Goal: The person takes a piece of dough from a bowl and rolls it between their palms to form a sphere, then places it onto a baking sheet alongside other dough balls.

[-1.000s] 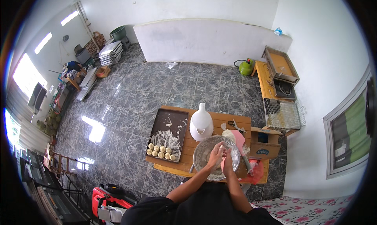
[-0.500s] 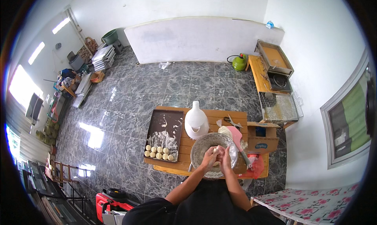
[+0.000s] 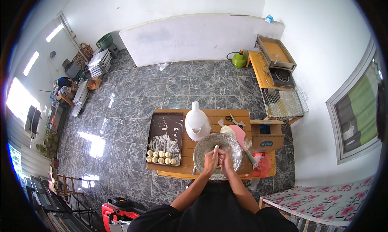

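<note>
Over a floury metal bowl, my left hand and my right hand are pressed together, fingers closed. Whatever lies between the palms is hidden. Pale flour or dough marks the bowl's inner wall. To the left of the bowl, a dark baking tray carries several ridged, cream-coloured dough balls in two rows at its near end, with white flour smeared behind them. A white, narrow-necked plastic container with a cut-out opening stands just behind the bowl.
Right of the bowl lie a pink spatula, scissors and a red plastic bag. A cardboard box stands against the wooden table. Farther off are a green gas cylinder and a wire rack.
My hands have drawn closer together over the bowl, covering the pale bit that showed between them. The whole view has shifted slightly; the tray and dough balls stay as they were.
</note>
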Demonstrator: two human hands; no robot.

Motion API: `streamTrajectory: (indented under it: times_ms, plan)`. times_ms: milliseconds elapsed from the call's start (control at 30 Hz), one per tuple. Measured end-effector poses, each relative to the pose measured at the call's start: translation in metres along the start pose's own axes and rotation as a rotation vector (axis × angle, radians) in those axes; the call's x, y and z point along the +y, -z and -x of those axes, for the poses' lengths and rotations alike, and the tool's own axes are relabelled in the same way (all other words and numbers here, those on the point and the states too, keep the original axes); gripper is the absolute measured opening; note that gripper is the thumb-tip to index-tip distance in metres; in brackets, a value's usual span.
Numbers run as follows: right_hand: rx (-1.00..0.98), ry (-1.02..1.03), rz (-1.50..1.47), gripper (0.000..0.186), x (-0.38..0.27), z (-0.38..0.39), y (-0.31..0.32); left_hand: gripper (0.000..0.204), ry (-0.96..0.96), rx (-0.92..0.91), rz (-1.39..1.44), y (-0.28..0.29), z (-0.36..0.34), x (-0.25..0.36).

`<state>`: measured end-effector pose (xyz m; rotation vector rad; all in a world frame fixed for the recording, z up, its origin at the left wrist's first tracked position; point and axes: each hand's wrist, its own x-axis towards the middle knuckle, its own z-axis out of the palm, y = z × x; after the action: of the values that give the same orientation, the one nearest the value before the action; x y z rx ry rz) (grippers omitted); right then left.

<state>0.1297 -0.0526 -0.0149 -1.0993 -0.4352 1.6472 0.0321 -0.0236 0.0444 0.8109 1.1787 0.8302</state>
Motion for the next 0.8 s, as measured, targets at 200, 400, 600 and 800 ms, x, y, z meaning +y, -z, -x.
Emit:
streamTrajectory:
  times_ms: [200,400,600,800]
  plan:
    - [0.148,-0.076,-0.034,0.08,-0.012,0.008,-0.016,0.052,0.052,0.063,0.02,0.01,-0.008,0.002]
    - [-0.042,-0.081,-0.275,0.076,-0.015,0.011,-0.024,0.04,-0.264,-0.022,-0.076,0.0,-0.007,0.0]
    - [-0.052,-0.207,-0.413,0.079,-0.023,0.011,-0.026,0.03,-0.287,0.001,-0.162,0.005,-0.01,0.002]
    - [-0.291,-0.142,-0.56,0.071,-0.013,0.004,-0.019,0.024,-0.356,-0.101,-0.103,-0.008,-0.01,-0.008]
